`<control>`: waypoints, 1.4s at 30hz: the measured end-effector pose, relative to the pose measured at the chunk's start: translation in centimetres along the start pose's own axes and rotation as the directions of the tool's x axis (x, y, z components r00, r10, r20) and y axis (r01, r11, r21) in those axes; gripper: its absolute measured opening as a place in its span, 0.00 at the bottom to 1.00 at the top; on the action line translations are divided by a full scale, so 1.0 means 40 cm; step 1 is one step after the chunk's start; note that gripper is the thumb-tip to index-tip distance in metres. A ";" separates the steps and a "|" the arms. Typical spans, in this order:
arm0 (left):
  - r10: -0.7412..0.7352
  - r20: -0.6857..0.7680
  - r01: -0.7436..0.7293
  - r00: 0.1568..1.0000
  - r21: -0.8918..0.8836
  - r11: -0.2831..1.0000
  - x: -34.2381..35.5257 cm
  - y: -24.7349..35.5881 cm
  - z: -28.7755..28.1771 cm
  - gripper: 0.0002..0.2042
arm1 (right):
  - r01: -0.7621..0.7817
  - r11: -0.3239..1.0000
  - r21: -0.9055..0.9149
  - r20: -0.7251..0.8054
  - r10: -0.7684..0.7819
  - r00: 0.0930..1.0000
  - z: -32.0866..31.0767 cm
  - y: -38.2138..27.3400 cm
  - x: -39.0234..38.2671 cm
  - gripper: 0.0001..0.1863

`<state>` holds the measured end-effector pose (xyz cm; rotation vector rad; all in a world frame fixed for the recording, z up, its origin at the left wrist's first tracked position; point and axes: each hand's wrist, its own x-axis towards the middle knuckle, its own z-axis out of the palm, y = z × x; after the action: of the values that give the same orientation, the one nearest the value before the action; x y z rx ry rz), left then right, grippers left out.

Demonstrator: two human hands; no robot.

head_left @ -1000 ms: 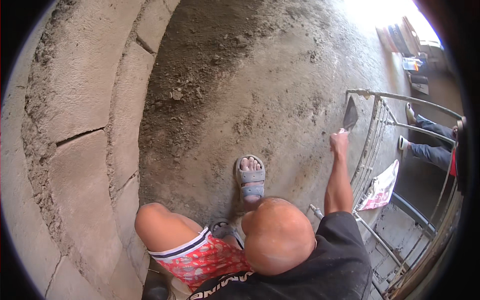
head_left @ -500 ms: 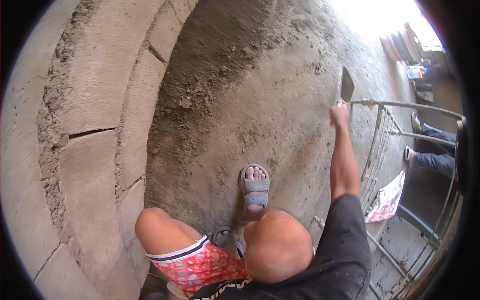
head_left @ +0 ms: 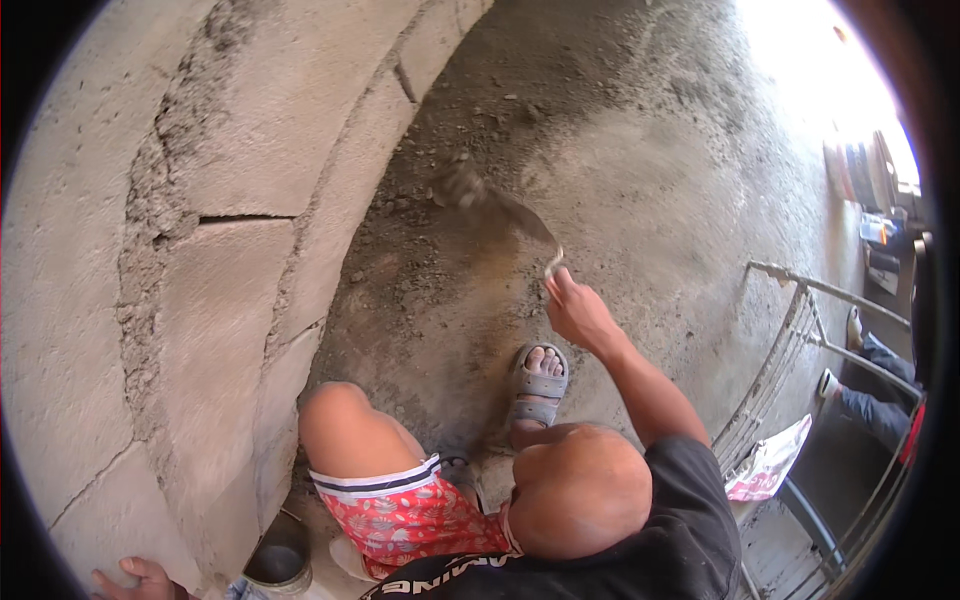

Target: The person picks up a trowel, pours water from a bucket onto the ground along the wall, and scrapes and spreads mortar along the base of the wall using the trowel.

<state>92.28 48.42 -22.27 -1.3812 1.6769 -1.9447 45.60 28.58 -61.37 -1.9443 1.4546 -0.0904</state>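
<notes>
1 clear change against 0.5 s ago: no longer raised beside the metal railing [head_left: 800, 330], now swung down and to the left, toward the foot of the curved concrete wall [head_left: 200, 300]. Grips the trowel [head_left: 500, 210] in the right hand [head_left: 575, 315], fingers clenched around the handle. Points the blade at the wall, above the rough, crumb-strewn floor [head_left: 640, 180], not yet touching the concrete. Shows the blade blurred by speed, with a grey lump at the tip, maybe mortar; too smeared to say for sure. Means, as a judgement, a stroke toward the wall in full motion and not a pause.

Rests the left hand [head_left: 130, 578] low at the picture's edge, at the base of the wall, near 1 small round bucket [head_left: 280, 555]. Cannot tell if these fingers are closed or released, being cut by the rim.

Crouches with 1 bent knee in red patterned shorts [head_left: 410, 510] and 1 grey sandal [head_left: 538, 385] flat on the floor, just below the right hand. Beyond the railing, at the right, the legs of another person [head_left: 880, 400], well apart.
</notes>
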 end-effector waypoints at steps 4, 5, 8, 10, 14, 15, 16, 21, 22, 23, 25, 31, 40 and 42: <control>0.000 -0.022 0.000 1.000 -0.016 1.000 0.002 0.005 0.005 0.19 | -0.205 0.978 -0.036 -0.056 0.203 0.978 -0.164 0.054 0.044 0.13; -0.004 -0.025 0.003 1.000 -0.027 1.000 0.004 0.006 0.007 0.19 | -0.332 0.939 0.088 -0.131 0.341 0.931 -0.228 0.093 0.104 0.17; 0.002 -0.038 -0.003 0.999 -0.030 1.000 0.008 0.014 0.008 0.19 | -0.493 0.852 0.178 -0.186 0.521 0.833 -0.373 0.194 0.314 0.17; -0.002 -0.025 0.002 1.000 -0.019 1.000 0.010 0.017 0.005 0.19 | -0.446 0.874 0.192 -0.080 0.467 0.881 -0.371 0.220 0.392 0.15; -0.001 -0.027 0.001 1.000 -0.008 1.000 0.005 0.015 0.008 0.19 | -0.419 0.908 -0.010 0.141 0.416 0.898 -0.273 0.164 0.431 0.10; -0.006 -0.024 0.006 1.000 -0.014 1.000 0.001 0.013 0.009 0.19 | -0.385 0.923 -0.018 0.189 0.382 0.905 -0.245 0.139 0.426 0.10; -0.002 -0.021 0.002 1.000 -0.004 1.000 -0.005 0.011 0.009 0.18 | -0.391 0.914 0.108 0.206 0.365 0.908 -0.213 0.114 0.410 0.10; -0.009 0.003 0.009 1.000 -0.052 0.999 -0.041 -0.020 0.005 0.17 | -0.227 0.954 -0.197 0.245 0.272 0.931 -0.129 0.017 0.323 0.13; 0.015 0.029 -0.016 0.999 0.030 0.999 -0.047 -0.026 0.008 0.19 | -0.320 0.946 -0.054 0.273 0.322 0.907 -0.114 0.007 0.294 0.15; 0.031 0.045 -0.034 0.999 0.070 0.997 -0.051 -0.032 0.006 0.19 | -0.307 0.952 -0.004 0.301 0.294 0.907 -0.091 -0.007 0.267 0.16; 0.030 0.035 -0.032 0.999 0.062 0.998 -0.055 -0.041 0.007 0.19 | -0.307 0.951 0.023 0.325 0.283 0.902 -0.051 -0.037 0.219 0.16; 0.025 0.003 -0.024 1.000 -0.043 0.999 -0.044 -0.039 0.012 0.18 | -0.096 0.995 -0.041 0.485 0.104 0.868 0.101 -0.202 0.033 0.11; 0.025 0.011 -0.024 1.000 -0.098 0.995 -0.056 -0.039 0.009 0.19 | -0.295 0.955 -0.034 0.163 0.297 0.941 -0.088 -0.086 0.126 0.24; 0.030 0.015 -0.028 0.999 -0.080 0.996 -0.067 -0.045 0.010 0.19 | -0.532 0.805 0.263 0.155 0.509 0.847 -0.220 0.017 0.246 0.22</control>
<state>94.71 50.57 -22.08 -1.3882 1.7746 -1.8647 44.76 15.73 -58.46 -1.2409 1.7605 0.0172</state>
